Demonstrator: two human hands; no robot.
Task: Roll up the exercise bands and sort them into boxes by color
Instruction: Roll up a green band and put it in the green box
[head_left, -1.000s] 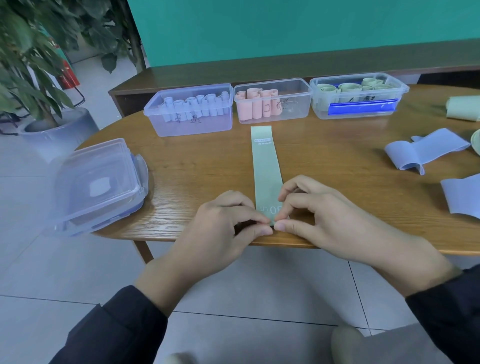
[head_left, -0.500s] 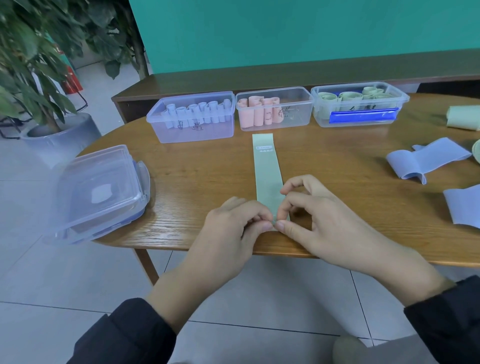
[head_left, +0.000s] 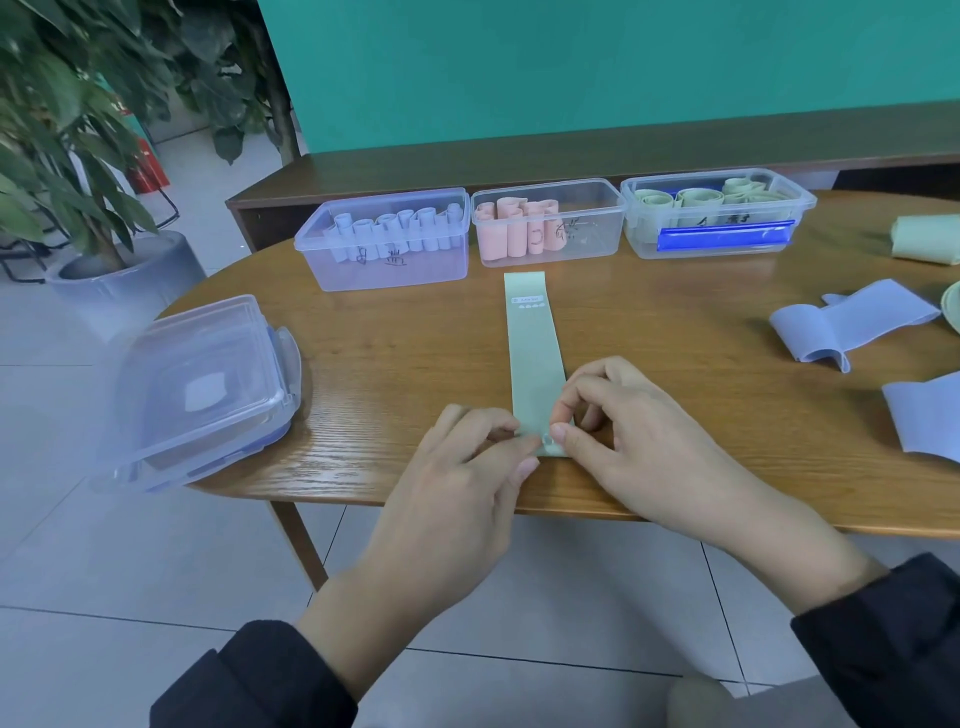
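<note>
Head view: at the counter's (head_left: 363, 364) near edge, our left hand (head_left: 457, 478) and right hand (head_left: 639, 441) pinch the rolled near end of a green exercise band (head_left: 532, 353) stretching toward three boxes along its far edge.

Band (head_left: 532, 358): showing pale green, small white print at far end
Left box (head_left: 384, 270): holding lilac rolls
Middle box (head_left: 550, 244): holding pink rolls
Right box (head_left: 717, 244): holding green rolls, showing blue strip
Table (head_left: 415, 353): showing brown wood grain
</note>
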